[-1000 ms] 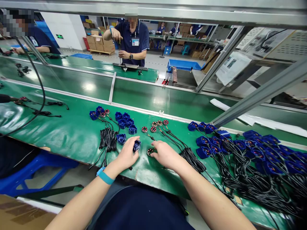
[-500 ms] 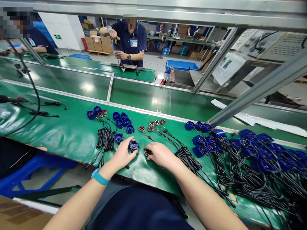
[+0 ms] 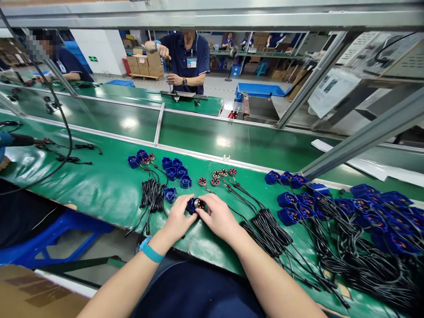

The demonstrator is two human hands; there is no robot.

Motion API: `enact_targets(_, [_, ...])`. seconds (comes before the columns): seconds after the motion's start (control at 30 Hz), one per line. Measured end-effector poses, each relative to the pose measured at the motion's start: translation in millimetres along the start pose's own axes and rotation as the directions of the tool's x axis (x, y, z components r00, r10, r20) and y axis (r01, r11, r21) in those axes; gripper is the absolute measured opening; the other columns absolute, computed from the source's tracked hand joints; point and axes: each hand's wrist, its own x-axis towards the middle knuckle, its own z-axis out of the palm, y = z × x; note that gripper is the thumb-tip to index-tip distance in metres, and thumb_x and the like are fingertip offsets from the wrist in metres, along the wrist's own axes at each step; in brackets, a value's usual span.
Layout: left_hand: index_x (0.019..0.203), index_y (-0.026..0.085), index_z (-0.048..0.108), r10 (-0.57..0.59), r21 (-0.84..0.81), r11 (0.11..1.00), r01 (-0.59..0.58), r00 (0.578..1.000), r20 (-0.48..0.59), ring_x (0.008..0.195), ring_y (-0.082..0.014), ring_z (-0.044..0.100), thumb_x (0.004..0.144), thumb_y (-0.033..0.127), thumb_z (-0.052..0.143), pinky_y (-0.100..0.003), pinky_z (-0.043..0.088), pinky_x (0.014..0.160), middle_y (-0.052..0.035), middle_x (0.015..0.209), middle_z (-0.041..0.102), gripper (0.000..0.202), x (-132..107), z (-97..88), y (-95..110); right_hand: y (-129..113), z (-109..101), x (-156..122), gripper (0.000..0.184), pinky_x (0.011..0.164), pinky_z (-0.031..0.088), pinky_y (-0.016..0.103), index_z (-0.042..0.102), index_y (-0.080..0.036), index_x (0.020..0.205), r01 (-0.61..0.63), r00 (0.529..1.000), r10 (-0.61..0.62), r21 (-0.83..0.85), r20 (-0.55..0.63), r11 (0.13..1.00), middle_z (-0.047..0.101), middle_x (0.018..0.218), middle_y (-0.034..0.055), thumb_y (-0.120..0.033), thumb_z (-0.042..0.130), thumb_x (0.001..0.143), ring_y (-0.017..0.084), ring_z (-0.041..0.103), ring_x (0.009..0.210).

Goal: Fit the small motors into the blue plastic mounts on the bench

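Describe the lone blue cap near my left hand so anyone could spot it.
On the long green work table, find the bundle of black cables left of the left hand. Between the two lies a round blue plastic cap, alone; the other loose blue caps sit clustered farther back.

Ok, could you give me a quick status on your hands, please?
Left hand holds blue cap. Right hand holds stator against it. Cables lie close right.
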Motion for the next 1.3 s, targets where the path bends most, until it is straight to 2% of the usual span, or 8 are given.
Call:
enact_targets(0.1, [0.137,0.024,0.051,0.036,-0.006,0.999,-0.036,0.999,0.028,0.126,-0.0250,0.058,0.086,0.011,0.066,-0.050,0.051,0.111,-0.0091,0.129,0.065,0.054,-1,-1.3,2,-4,6,-2,0.029,0.088,0.055,0.034,0.066,-0.015,0.124,-0.043,0.995,0.057,-0.177,0.077,0.983,0.062,0.114,0.0095,-0.026,0.069,0.097,0.022,0.064,0.094])
enact_targets(0.23, [0.135,0.024,0.053,0.016,-0.037,0.999,-0.014,0.998,0.059,0.126,-0.0242,0.060,0.082,0.006,0.065,-0.050,0.052,0.111,-0.0089,0.131,0.065,0.057,-1,-3.5,2,-4,5,1,0.031,0.084,0.055,0.033,0.070,-0.017,0.120,-0.088,0.985,0.126,-0.291,0.115,0.953,0.062,0.109,0.0080,-0.039,0.070,0.098,0.022,0.066,0.092])
enact_targets(0.43, [0.134,0.022,0.054,0.028,-0.041,0.999,-0.024,0.995,0.093,0.124,-0.0240,0.063,0.082,0.011,0.068,-0.047,0.054,0.110,-0.0098,0.131,0.066,0.055,-3,-4.4,0,0,5,-1,0.032,0.082,0.053,0.031,0.074,-0.015,0.103,-0.097,0.992,0.118,-0.290,0.055,0.952,0.063,0.100,0.0083,-0.045,0.077,0.092,0.021,0.065,0.087])
enact_targets(0.6, [0.136,0.023,0.051,-0.062,-0.086,0.994,0.073,0.991,0.120,0.122,-0.0229,0.064,0.083,0.014,0.071,-0.044,0.054,0.109,-0.0089,0.132,0.067,0.057,-4,-1.3,-3,-7,3,-12,0.042,0.093,0.054,0.035,0.067,-0.013,0.121,-0.055,0.998,0.059,-0.184,0.018,0.981,0.060,0.122,0.0129,-0.040,0.078,0.091,0.023,0.063,0.102])
enact_targets(0.8, [0.148,0.026,0.039,-0.192,0.012,0.980,0.196,0.940,0.282,0.132,-0.0284,0.056,0.073,0.012,0.081,-0.052,0.047,0.114,-0.0100,0.137,0.064,0.087,-4,-6.6,-4,-4,11,-7,0.035,0.096,0.054,0.037,0.069,-0.013,0.116,-0.082,0.984,0.110,-0.188,0.143,0.979,0.065,0.117,0.0112,-0.033,0.080,0.089,0.026,0.064,0.105])
enact_targets(0.97, [0.160,0.033,0.017,-0.212,-0.052,0.969,0.241,0.924,0.319,0.139,-0.0292,0.051,0.062,0.028,0.095,-0.050,0.046,0.117,-0.0121,0.152,0.051,0.125,-7,-23.3,-4,7,17,4,0.036,0.102,0.051,0.039,0.070,-0.010,0.114,0.014,1.000,-0.012,-0.234,0.012,0.972,0.066,0.120,0.0160,-0.033,0.081,0.088,0.027,0.063,0.110])
enact_targets(1.17, [0.161,0.033,0.013,-0.076,-0.013,0.996,0.084,0.950,0.302,0.152,-0.0304,0.035,0.084,0.019,0.073,-0.054,0.040,0.122,-0.0135,0.165,0.031,0.098,1,-21.9,-4,10,20,9,0.032,0.100,0.051,0.035,0.071,-0.012,0.111,-0.008,0.998,0.014,-0.102,0.064,0.995,0.068,0.114,0.0113,-0.029,0.082,0.087,0.023,0.064,0.106])
enact_targets(1.3, [0.162,0.031,0.008,-0.030,-0.038,0.998,0.044,0.945,0.325,0.151,-0.0269,0.037,0.081,0.007,0.064,-0.052,0.038,0.124,-0.0129,0.165,0.034,0.101,12,-15.4,-1,3,16,13,0.029,0.096,0.052,0.037,0.070,-0.011,0.108,-0.027,0.992,0.040,-0.101,0.124,0.994,0.067,0.110,0.0108,-0.024,0.082,0.086,0.024,0.063,0.102])
